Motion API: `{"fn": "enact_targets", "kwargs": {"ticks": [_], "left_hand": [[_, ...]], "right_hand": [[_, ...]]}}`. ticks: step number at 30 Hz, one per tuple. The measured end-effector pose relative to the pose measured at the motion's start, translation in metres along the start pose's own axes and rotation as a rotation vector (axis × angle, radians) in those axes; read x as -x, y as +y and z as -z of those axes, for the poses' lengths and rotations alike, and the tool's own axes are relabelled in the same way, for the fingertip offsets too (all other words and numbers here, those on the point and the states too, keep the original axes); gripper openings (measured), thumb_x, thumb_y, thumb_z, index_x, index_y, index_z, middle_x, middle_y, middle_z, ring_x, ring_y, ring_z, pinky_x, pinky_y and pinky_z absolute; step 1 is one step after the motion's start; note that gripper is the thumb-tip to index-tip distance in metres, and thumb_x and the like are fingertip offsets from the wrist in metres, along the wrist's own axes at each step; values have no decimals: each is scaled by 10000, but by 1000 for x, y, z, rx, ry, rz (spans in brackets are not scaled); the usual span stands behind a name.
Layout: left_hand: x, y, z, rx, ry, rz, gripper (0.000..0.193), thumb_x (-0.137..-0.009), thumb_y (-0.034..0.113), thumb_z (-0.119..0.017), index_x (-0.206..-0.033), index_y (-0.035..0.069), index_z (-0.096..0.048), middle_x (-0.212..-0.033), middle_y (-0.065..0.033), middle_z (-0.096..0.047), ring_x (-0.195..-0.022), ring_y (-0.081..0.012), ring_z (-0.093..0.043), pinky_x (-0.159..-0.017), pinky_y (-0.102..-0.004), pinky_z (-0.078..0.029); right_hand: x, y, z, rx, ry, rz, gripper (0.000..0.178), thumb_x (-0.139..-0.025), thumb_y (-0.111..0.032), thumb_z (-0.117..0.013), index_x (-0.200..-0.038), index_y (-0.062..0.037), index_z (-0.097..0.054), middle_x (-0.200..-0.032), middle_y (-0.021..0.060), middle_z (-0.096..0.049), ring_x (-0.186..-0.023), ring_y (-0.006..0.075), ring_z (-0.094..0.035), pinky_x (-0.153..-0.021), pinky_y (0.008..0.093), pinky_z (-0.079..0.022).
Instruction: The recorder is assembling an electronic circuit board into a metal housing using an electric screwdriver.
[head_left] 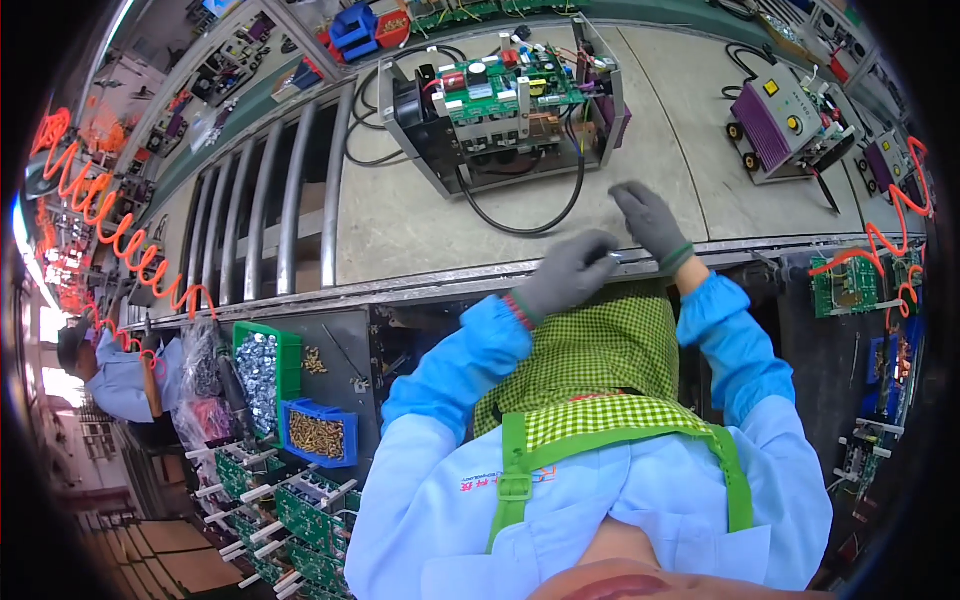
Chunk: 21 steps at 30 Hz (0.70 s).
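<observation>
My left hand, in a grey glove, is over the table's front edge with its fingers curled together. Whatever small thing may be in its fingertips is too small to make out. Close beside it, my right hand, gloved as well, has its fingers stretched out over the tabletop with nothing visible in them. Beyond both hands stands an open machine chassis with a green circuit board on top. A black cable loops out of its front toward me, short of my hands.
Metal rollers lie left of the tabletop. A purple-cased machine stands at right. Below left are a green bin of metal parts, a blue bin of brass screws and stacked circuit boards. Orange coiled hoses hang left; another person is behind them.
</observation>
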<state>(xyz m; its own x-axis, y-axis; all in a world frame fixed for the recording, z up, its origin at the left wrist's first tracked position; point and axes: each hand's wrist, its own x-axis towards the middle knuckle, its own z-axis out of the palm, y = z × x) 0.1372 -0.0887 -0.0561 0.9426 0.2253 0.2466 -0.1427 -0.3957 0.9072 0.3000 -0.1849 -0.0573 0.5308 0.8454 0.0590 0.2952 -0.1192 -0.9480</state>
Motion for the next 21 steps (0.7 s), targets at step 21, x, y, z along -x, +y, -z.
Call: {"fn": "enact_targets", "kwargs": {"ticks": [21], "left_hand": [[-154,-109,-5,-342,481,452,193,-826,204,-562,-931,78,-661,-952,-196,-651,-884,-360,-634,-738,-455,-514]], "right_hand": [[-148,-37,-5,1643,-120,287,249,-827,-185,-517,-951,-63,-695,-960,179,-666,-882,308,-653,-766,406,-516]]}}
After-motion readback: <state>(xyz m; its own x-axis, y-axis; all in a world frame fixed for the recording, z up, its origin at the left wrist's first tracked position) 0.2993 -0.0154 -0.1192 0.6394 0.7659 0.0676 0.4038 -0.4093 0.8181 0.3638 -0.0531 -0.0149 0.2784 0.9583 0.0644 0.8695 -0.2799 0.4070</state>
